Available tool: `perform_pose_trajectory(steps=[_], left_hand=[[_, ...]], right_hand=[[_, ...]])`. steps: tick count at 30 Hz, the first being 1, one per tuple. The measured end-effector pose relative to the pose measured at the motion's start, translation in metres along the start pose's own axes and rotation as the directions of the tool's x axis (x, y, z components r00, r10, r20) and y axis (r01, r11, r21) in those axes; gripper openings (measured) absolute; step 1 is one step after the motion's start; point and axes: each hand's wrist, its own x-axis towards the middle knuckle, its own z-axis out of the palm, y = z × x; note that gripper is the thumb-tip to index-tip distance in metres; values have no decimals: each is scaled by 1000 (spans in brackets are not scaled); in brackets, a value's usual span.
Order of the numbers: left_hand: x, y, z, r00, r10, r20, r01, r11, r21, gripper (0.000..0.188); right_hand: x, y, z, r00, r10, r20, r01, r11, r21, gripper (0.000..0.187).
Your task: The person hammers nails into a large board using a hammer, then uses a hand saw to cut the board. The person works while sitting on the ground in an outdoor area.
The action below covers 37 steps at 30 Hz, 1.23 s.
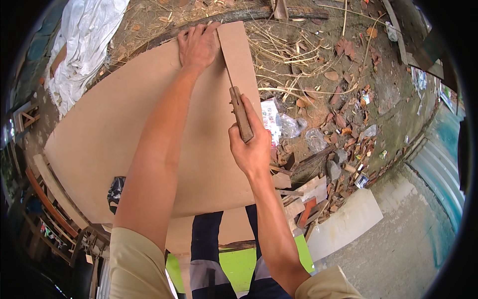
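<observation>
A large tan sheet of board (124,124), like plywood, spans the middle of the view. My left hand (197,50) lies on it near the far edge, fingers spread and palm down. Closed around a worn wooden handle is my right hand (251,149), at the board's right side. The handle belongs to a handsaw (241,115); its thin blade, seen edge-on, runs away from me along a dark cut line. Right of that line a narrow strip of the board (240,55) reaches the far corner. How deep the blade sits is hidden.
White sheeting (87,45) lies at the far left. Dry stalks (289,55), leaves and plastic scraps cover the ground at right. Wood offcuts (308,207) and a pale panel (346,222) lie nearer. A black plastic bag (116,192) touches the board's left part; a bright green surface (236,266) shows below.
</observation>
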Motion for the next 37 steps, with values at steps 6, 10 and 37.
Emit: perform_pose_trajectory(steps=[6, 10, 37], left_hand=[[-6, 4, 0, 1000, 20, 20, -19, 1000, -13, 41], [-2, 0, -3, 1000, 10, 15, -10, 1000, -16, 43], [-1, 0, 3, 998, 62, -34, -61, 998, 32, 50]], right_hand=[[-80, 20, -15, 995, -83, -52, 80, 995, -65, 64], [-100, 17, -37, 996, -80, -23, 77, 991, -112, 67], [-18, 51, 0, 998, -51, -33, 51, 999, 3, 69]])
